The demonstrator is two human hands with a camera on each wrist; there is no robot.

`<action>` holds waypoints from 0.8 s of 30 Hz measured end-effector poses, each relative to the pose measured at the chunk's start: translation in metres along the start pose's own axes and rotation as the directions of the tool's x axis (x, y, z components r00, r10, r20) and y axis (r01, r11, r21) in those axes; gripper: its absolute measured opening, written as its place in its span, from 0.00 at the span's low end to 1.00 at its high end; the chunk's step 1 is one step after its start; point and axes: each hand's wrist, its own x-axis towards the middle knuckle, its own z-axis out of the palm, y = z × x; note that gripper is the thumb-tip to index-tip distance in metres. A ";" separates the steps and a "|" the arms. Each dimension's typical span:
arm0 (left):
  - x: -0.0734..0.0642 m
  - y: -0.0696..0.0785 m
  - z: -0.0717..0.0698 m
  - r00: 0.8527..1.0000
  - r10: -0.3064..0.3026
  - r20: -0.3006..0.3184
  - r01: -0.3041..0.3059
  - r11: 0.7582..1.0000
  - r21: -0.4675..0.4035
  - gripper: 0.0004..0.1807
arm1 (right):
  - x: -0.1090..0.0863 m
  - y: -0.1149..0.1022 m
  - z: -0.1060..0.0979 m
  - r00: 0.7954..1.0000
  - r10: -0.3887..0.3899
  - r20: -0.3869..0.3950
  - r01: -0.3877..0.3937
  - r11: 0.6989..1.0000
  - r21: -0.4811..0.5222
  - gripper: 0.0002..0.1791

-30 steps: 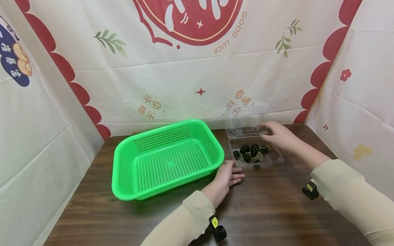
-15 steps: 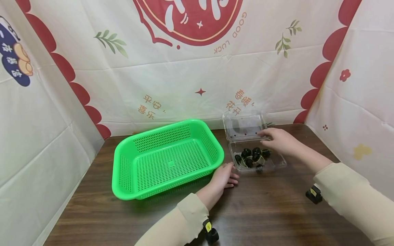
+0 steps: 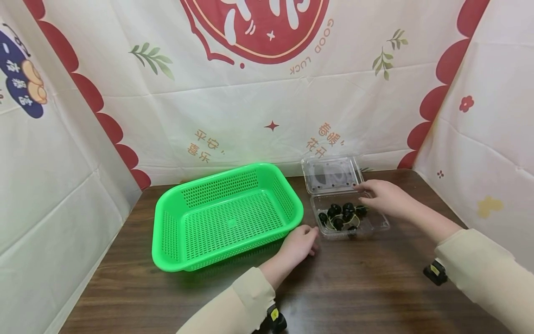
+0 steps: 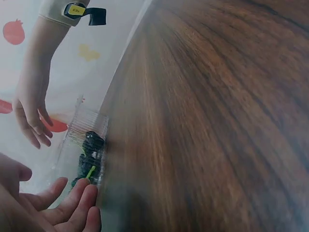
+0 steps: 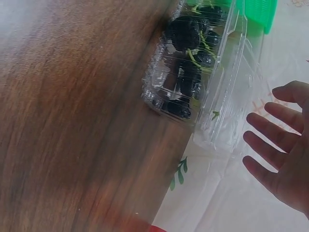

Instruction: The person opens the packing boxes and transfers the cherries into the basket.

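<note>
1. The right wrist view shows my right hand (image 5: 291,157) empty, fingers loosely spread; the head view hides some.
2. Dark pieces (image 3: 347,211) sit in the clear box (image 3: 367,226), far right; my left hand (image 3: 298,243) lies relaxed, empty, near it.
3. Since a second ago, that hand has moved left, the box slightly nearer.
</note>
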 end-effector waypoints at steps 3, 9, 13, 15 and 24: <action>-0.004 0.001 -0.002 0.998 0.063 0.008 -0.063 0.991 0.116 0.18 | -0.003 0.000 0.001 1.000 -0.007 0.001 0.007 1.000 -0.015 0.21; -0.011 0.004 -0.008 0.978 0.205 0.046 -0.204 0.878 0.432 0.15 | -0.008 0.001 0.000 0.999 -0.032 -0.005 0.032 0.998 -0.055 0.21; -0.017 0.010 -0.012 0.944 0.308 0.117 -0.310 0.711 0.632 0.13 | -0.010 0.003 0.001 0.999 -0.050 -0.012 0.049 0.995 -0.084 0.20; -0.021 0.012 -0.016 0.922 0.361 0.139 -0.352 0.636 0.686 0.13 | -0.011 0.003 0.001 0.999 -0.052 -0.013 0.051 0.994 -0.092 0.19; -0.038 0.012 -0.036 0.656 0.742 0.137 -0.500 0.292 0.815 0.07 | -0.017 0.000 0.005 0.996 -0.090 -0.021 0.085 0.981 -0.177 0.18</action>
